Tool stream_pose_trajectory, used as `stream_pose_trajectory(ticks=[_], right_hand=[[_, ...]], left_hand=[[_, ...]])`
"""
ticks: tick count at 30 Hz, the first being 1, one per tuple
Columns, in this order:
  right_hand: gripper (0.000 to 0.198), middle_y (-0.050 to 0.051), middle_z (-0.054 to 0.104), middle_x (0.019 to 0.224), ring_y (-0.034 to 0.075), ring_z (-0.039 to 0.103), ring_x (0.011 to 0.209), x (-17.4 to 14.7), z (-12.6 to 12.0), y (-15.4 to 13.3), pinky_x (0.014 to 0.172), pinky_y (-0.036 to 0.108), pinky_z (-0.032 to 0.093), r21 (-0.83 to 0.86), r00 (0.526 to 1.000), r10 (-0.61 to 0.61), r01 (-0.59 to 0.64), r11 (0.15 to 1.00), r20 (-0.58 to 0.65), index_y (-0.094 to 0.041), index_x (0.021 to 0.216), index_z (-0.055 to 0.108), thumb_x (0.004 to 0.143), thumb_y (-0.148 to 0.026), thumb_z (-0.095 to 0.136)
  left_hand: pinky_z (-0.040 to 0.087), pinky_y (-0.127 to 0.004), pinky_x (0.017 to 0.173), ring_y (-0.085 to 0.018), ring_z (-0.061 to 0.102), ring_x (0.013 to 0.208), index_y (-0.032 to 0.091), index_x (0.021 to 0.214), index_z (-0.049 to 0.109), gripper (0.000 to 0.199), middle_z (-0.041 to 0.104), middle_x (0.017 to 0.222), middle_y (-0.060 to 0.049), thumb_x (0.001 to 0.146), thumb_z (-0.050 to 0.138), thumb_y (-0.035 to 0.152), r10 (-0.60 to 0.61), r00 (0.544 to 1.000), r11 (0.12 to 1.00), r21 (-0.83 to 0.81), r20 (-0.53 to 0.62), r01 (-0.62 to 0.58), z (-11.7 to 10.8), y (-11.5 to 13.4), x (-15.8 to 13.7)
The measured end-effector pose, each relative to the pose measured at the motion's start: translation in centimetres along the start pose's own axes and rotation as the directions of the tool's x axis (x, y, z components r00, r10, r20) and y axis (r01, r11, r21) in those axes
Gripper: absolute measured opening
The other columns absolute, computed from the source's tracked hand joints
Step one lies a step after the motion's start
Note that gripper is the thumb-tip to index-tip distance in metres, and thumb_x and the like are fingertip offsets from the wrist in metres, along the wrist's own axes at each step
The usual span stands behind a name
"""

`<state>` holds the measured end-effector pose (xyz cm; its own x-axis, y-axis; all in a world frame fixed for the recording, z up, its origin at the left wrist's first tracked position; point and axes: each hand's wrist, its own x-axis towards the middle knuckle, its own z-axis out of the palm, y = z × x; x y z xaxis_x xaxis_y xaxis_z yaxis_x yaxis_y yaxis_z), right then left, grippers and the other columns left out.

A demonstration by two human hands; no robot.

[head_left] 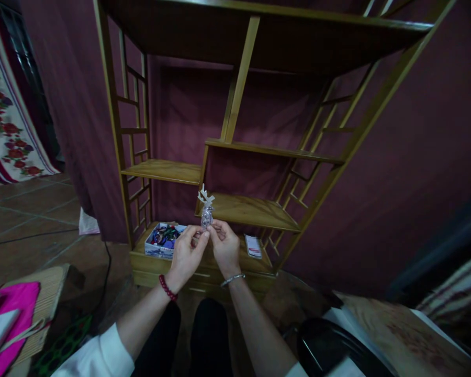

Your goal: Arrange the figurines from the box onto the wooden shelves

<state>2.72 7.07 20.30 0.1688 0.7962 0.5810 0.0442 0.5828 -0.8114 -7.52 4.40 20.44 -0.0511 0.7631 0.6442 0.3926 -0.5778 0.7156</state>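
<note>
A small clear figurine [206, 213] with pale, branching antlers stands upright between my two hands, in front of the wooden shelf unit [255, 212]. My left hand [188, 248], with a red bead bracelet at the wrist, pinches its base from the left. From the other side the fingers of my right hand [224, 246] close on the same base; a silver bangle circles that wrist. The fingertips cover the figurine's bottom. Behind my left hand, a patterned box [159, 251] full of small colourful items sits on the lowest shelf.
A white and red card or packet [253, 246] lies on the lowest shelf at the right. At left, a woven-top table [55, 293] holds a bright pink cloth [23, 303]. A black rounded object [329, 345] stands at lower right.
</note>
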Motion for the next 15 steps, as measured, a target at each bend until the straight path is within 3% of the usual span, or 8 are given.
stream_pose_trajectory(ticks=[8,11,13,15], right_hand=[[0.017,0.003,0.066,0.078,0.014,0.062,0.073,0.2,-1.2,0.1,0.071,0.027,0.050,-0.007,0.998,0.049,-0.050,0.999,-0.043,-0.016,0.084,0.058,0.072,-0.029,0.057],[0.020,0.003,0.066,0.079,0.014,0.061,0.073,0.0,-1.3,0.0,0.070,0.026,0.049,-0.016,0.997,0.075,-0.076,0.997,-0.024,-0.016,0.086,0.058,0.072,-0.030,0.056],[0.021,0.003,0.065,0.081,0.015,0.061,0.074,-0.1,-1.3,0.1,0.069,0.025,0.049,-0.027,0.996,0.088,-0.089,0.996,-0.024,-0.016,0.088,0.058,0.073,-0.030,0.055],[0.021,0.003,0.065,0.081,0.015,0.061,0.075,0.0,-1.2,0.4,0.069,0.025,0.049,-0.032,0.995,0.090,-0.091,0.995,-0.040,-0.017,0.088,0.059,0.073,-0.030,0.055]], left_hand=[[0.041,-0.022,0.062,-0.012,0.052,0.071,0.015,0.085,0.058,0.019,0.056,0.081,-0.003,0.083,0.044,0.028,0.036,0.996,0.997,-0.071,-0.082,-0.042,-0.3,2.3,-0.3],[0.045,-0.025,0.069,-0.014,0.055,0.079,0.015,0.095,0.058,0.020,0.058,0.087,-0.006,0.084,0.045,0.027,0.130,0.991,0.961,-0.249,0.034,-0.118,-1.8,5.5,-0.8],[0.046,-0.029,0.073,-0.017,0.057,0.084,0.017,0.094,0.060,0.022,0.060,0.090,-0.008,0.084,0.044,0.027,0.263,0.953,0.905,-0.382,0.150,-0.189,-3.4,8.1,-1.5],[0.048,-0.029,0.069,-0.019,0.058,0.083,0.021,0.095,0.062,0.024,0.061,0.092,-0.008,0.084,0.044,0.031,0.312,0.909,0.877,-0.452,0.277,-0.164,-5.2,9.9,-2.8]])
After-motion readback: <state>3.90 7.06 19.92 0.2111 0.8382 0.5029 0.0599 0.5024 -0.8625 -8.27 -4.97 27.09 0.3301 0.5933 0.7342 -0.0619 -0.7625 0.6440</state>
